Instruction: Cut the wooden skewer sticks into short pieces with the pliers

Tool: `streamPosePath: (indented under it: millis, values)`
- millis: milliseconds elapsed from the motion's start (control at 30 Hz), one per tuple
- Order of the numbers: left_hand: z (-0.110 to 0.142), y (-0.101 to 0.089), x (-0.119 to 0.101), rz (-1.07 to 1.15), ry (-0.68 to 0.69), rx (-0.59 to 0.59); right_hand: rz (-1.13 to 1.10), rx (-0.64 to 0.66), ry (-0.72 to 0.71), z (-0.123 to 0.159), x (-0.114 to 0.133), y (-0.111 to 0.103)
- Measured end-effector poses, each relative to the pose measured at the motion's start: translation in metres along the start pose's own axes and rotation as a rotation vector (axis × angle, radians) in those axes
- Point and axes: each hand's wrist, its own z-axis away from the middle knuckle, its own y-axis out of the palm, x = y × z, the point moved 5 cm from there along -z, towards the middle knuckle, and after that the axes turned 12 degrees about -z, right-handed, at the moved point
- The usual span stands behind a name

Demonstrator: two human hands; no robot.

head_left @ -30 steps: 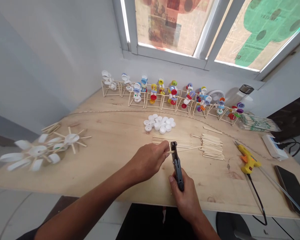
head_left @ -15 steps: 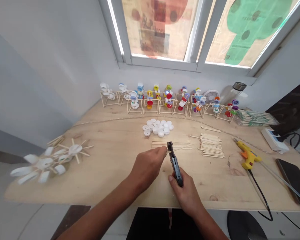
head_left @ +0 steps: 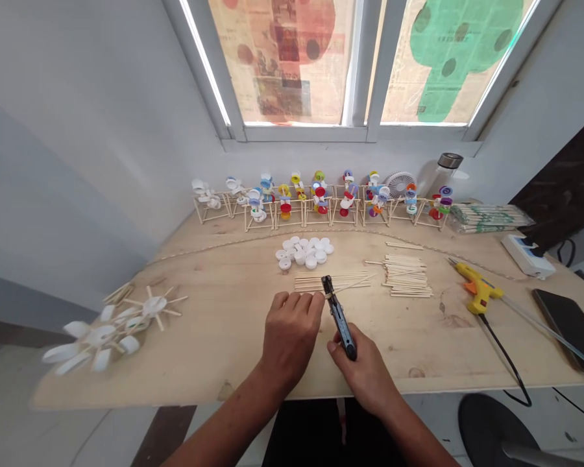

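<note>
My left hand [head_left: 289,337] rests its fingers at the near end of a thin wooden stick [head_left: 350,285] and appears to pinch it, though the thumb is hidden. The stick passes through the jaws of a black hand cutter [head_left: 338,316], which my right hand [head_left: 363,370] grips by the handle. Just behind the jaws lies a flat row of loose sticks [head_left: 331,282]. A stacked pile of cut sticks [head_left: 409,277] sits to the right, and a cluster of white bottle caps [head_left: 304,251] lies farther back.
A plywood table [head_left: 214,344] carries a row of stick-framed bottle-cap models [head_left: 316,201], with a cap pinwheel [head_left: 100,337] at left. To the right are a yellow glue gun [head_left: 477,288], a phone [head_left: 567,331], a power strip [head_left: 525,255] and a bundle of sticks [head_left: 489,218].
The whole view has tilted, so the table sits lower and more window shows. My left fingers now lie flatter and more spread. The cutter stays on the stick in my right hand.
</note>
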Motion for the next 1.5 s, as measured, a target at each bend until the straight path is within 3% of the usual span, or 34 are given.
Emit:
streamPosePath:
  millis: [133,300,400,933,1067,1500]
  values:
    - [0.001,-0.005,-0.003,-0.016,-0.027,-0.012,0.017,-0.008,0.0,0.004,0.002,-0.001]
    - [0.009,-0.005,-0.006,0.078,-0.041,-0.208,0.037,-0.008,0.013,0.011,0.002,-0.003]
    - [0.013,-0.003,-0.006,0.106,-0.005,-0.267,0.038,0.001,0.018,0.015,0.003,-0.002]
    - [0.011,-0.005,0.003,-0.016,0.357,-0.331,-0.263,0.124,0.113,0.026,0.004,0.005]
    - [0.01,-0.009,0.003,-0.002,0.338,-0.326,-0.254,0.112,0.116,0.028,0.007,0.006]
    - [0.011,-0.021,0.009,0.135,0.225,-0.294,0.104,-0.046,-0.081,0.027,0.016,-0.002]
